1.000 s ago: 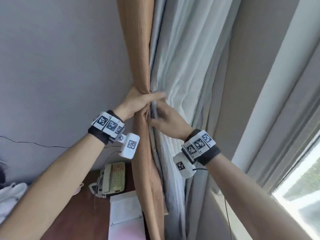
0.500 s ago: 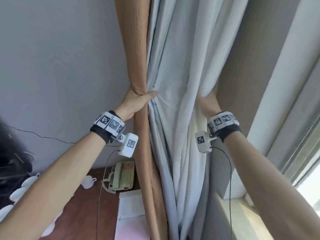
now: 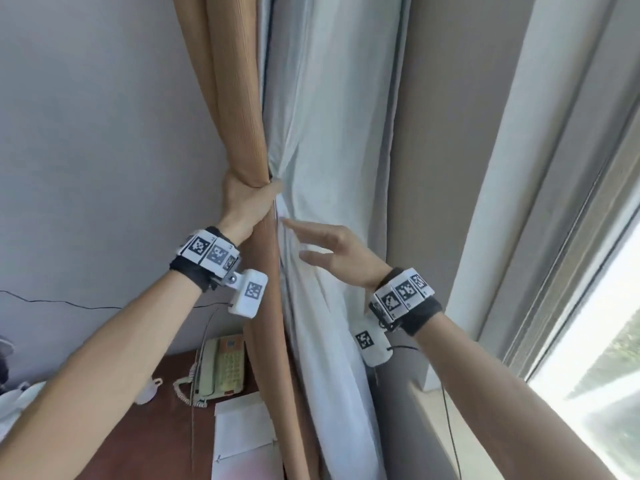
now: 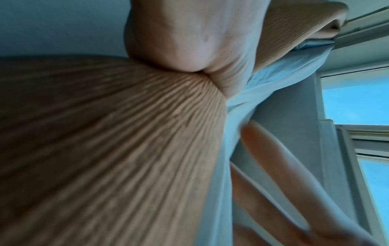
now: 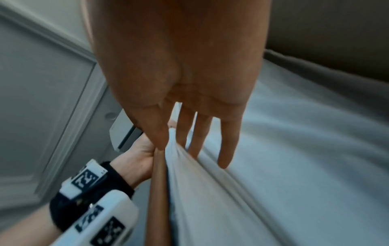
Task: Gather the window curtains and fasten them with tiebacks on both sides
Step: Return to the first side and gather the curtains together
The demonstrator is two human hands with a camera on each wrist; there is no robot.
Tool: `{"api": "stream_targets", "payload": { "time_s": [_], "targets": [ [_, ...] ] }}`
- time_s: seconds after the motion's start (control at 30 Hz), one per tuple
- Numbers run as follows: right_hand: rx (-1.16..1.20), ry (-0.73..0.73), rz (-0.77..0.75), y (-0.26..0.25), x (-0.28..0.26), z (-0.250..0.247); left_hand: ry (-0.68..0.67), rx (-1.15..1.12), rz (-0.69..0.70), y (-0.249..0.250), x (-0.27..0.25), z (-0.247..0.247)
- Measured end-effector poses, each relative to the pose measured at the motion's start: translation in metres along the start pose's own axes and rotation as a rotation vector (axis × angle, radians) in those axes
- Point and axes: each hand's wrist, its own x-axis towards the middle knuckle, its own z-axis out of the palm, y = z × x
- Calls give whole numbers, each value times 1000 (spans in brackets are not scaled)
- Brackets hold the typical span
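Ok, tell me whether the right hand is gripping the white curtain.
No: the right hand is open, its fingers straight against the white curtain.

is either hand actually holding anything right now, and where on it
The left hand grips the tan curtain, bunched at its gathered waist. The right hand holds nothing: its straight fingers reach along the white curtain.

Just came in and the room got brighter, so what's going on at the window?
A person is gathering the curtains at the wall side of the window. Their left hand grips the bunched tan curtain. The right hand, fingers straight, reaches across the white curtain toward that bunch. No tieback shows in these views, so nothing is fastened yet.
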Motion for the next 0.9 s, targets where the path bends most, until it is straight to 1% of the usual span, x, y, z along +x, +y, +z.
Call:
{"api": "stream_targets", "payload": {
  "time_s": [0.03,0.07,0.1,0.13,0.17,0.2,0.23,0.27,0.33,0.4,0.5,0.53,0.57,0.6,0.63,0.67,0.7,0.73,0.77,0.83,0.87,0.9],
  "targets": [
    [-83,17,-2,3,2,-7,15,3,-25,-3,12,-4],
    [-193,116,-12,5,5,-15,24,14,-43,-6,22,-8],
    [-273,286,-3,9,14,-27,23,26,-55,-9,31,-12],
    [-303,467,38,12,24,-40,16,40,-67,-11,37,-15],
    [-244,614,127,18,37,-55,6,47,-64,-13,40,-17],
    [-139,709,215,19,48,-67,-5,60,-63,-15,42,-19],
    [-6,766,286,27,62,-79,-15,65,-60,-19,44,-19],
    [117,792,352,32,73,-87,-19,69,-55,-19,43,-21],
    [257,768,467,44,92,-97,-26,86,-42,-21,44,-22],
    [270,673,471,46,104,-96,-30,102,-37,-23,46,-23],
    [253,566,302,42,106,-77,-31,125,-14,-26,53,-18],
    [202,542,290,37,100,-67,-38,125,-3,-25,53,-17],
    [209,468,250,31,93,-55,-44,122,4,-23,54,-13],
    [152,419,225,25,83,-43,-57,122,4,-22,55,-9],
    [190,377,189,25,76,-33,-88,115,-3,-19,54,-4],
    [129,334,171,22,70,-24,-137,96,-6,-14,50,1],
    [147,321,157,14,66,-14,-194,84,-16,-9,45,5],
    [100,323,133,13,65,-8,-261,65,-32,-3,38,7],
    [80,354,80,9,66,-2,-341,34,-73,-1,31,6],
    [-32,394,19,13,67,3,-547,-79,-154,1,17,-5],
    [-77,402,43,17,68,2,-630,-133,-183,1,12,-12],
    [-99,426,94,25,70,1,-694,-116,-186,2,6,-16]
  ]
}}
